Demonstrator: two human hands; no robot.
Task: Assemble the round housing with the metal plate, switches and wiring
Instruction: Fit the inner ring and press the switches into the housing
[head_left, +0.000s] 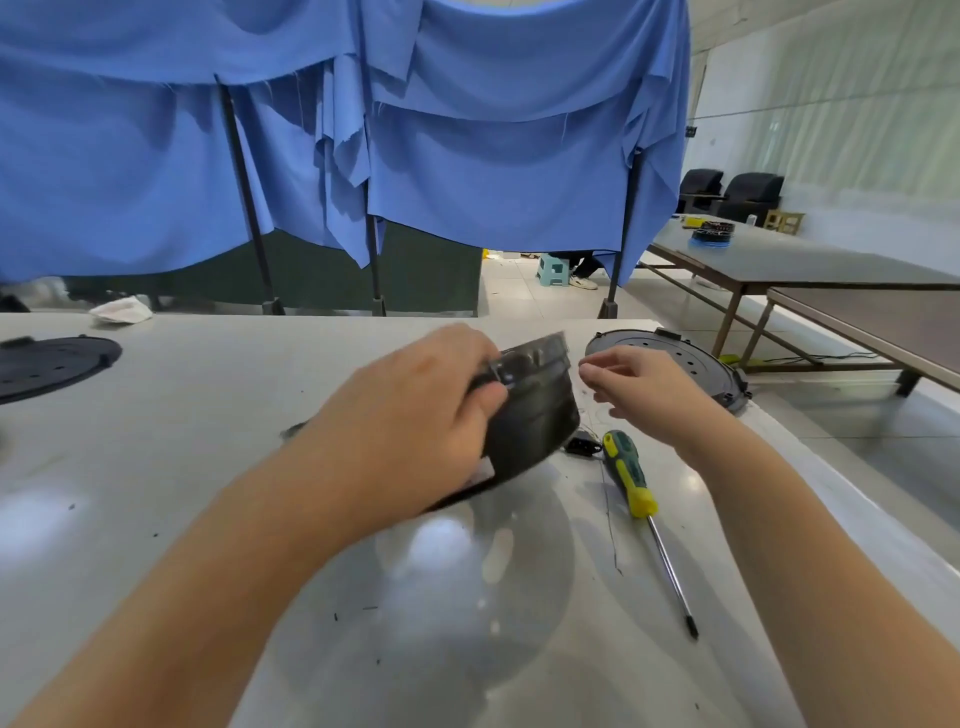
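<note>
I had the left hand (415, 415) clamped on the round housing (535, 415), tilted up off the desk (208, 467) to expose its rim, while the right hand (644, 384) hovered beside it, fingertips seemingly pinched together, screwdriver (631, 475) parked close.

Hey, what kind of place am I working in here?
Probably a workshop or assembly room: a plain worktable with a screwdriver and round black parts, blue cloth hung on stands as a partition, and more long tables beyond.
</note>
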